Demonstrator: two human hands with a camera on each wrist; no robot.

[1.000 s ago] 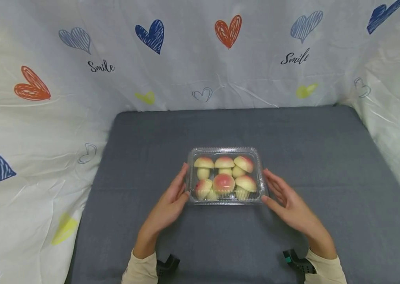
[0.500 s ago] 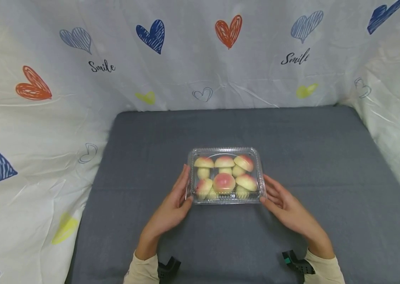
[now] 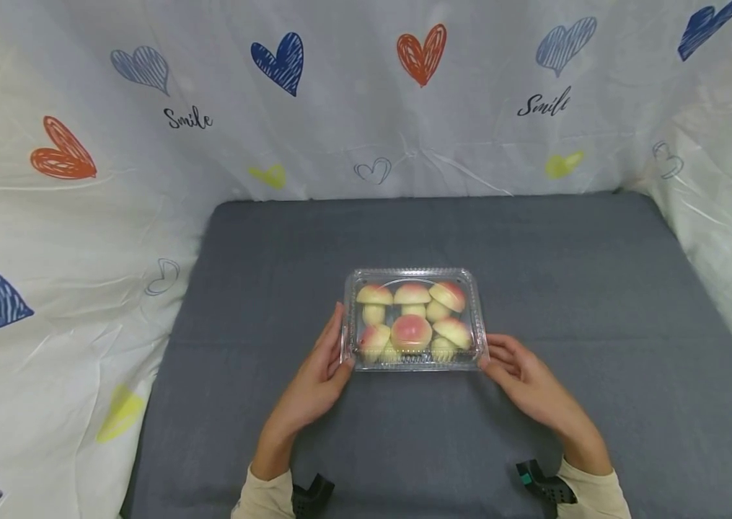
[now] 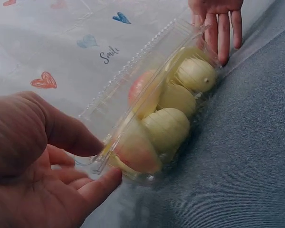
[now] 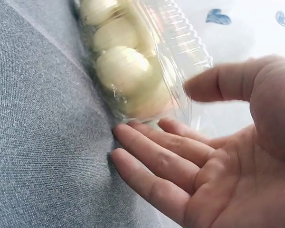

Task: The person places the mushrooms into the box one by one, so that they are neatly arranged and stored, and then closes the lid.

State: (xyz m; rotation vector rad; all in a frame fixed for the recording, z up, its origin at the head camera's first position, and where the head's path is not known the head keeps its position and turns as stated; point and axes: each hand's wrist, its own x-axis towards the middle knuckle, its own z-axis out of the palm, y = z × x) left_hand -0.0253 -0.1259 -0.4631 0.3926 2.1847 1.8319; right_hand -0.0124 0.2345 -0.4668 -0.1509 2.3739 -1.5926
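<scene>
A clear plastic clamshell box (image 3: 412, 367) sits on the grey cloth with its lid down. Inside it lie several mushroom-shaped pieces (image 3: 411, 333), pale yellow with pinkish-red caps. At the box's left end, my left hand (image 3: 310, 386) pinches the rim near the front corner; the left wrist view has the thumb (image 4: 80, 135) on the rim and fingers below it. My right hand (image 3: 534, 386) is at the opposite end. Its thumb (image 5: 218, 85) touches the rim, while its other fingers (image 5: 164, 159) extend loosely along the lower side, close over the cloth.
Grey cloth (image 3: 275, 259) covers the table around the box. A white curtain (image 3: 340, 108) printed with hearts and "Smile" hangs behind and along both sides. Black wrist straps (image 3: 544, 486) show at the beige sleeves (image 3: 593, 497).
My right hand's fingers have slid down toward the front corner of the box's right end. The left hand has shifted slightly inward onto the rim. The box stays almost in place.
</scene>
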